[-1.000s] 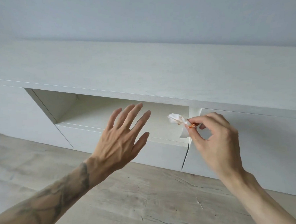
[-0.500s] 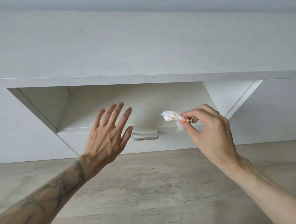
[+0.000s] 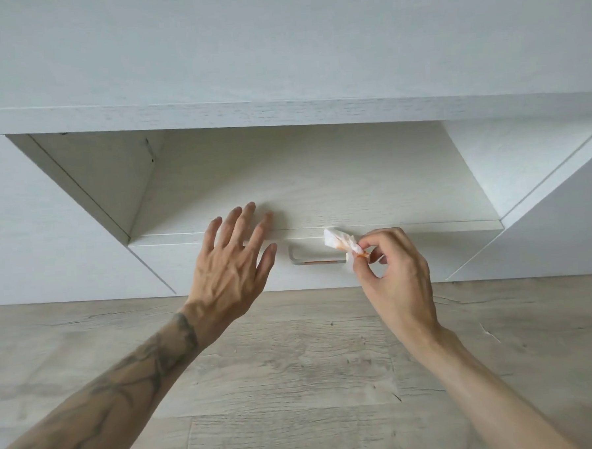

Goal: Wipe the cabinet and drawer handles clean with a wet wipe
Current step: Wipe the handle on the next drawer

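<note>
Right hand holds a wipe at the drawer handle; left hand is spread beside it.

The right hand [image 3: 395,281] pinches a crumpled white wipe [image 3: 339,241], stained orange, between thumb and forefinger, with the other fingers curled. The wipe covers the right end of the metal handle [image 3: 315,260] on the white drawer [image 3: 460,250]; actual contact cannot be told. The left hand [image 3: 228,272] is just left of the handle with straight fingers spread apart, holding nothing, its tips over the drawer's top edge. An open shelf [image 3: 302,176] lies above the drawer under the cabinet top [image 3: 278,53]. Wood-look floor [image 3: 295,361] runs below.
</note>
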### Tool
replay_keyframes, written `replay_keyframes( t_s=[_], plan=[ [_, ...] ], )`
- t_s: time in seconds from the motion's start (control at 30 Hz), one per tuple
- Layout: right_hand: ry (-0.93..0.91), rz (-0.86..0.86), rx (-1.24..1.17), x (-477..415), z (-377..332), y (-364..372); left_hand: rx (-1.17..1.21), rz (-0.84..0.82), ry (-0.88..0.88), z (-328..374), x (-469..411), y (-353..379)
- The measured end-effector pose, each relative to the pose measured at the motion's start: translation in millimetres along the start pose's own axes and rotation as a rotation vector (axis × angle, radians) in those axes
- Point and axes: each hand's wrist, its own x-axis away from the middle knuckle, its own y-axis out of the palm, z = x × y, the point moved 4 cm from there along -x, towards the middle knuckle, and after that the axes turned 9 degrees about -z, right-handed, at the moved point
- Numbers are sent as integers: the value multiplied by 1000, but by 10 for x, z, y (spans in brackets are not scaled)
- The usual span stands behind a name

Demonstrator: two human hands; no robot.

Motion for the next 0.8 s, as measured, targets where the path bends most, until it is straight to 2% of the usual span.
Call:
replay_keyframes(
  t_s=[0.23,0.47,0.67,0.8],
  plan=[
    [12,-24,-35,37,50,262,-1,18,-36,-67,-8,127],
    [-93,-82,-23,38,99,306,-13,144,2,-196,-81,289],
    [-177,15,69,59,179,305,-7,247,-19,-186,-114,393],
    [-213,32,95,38,154,375,-11,256,-19,-183,-134,396]
  ],
)
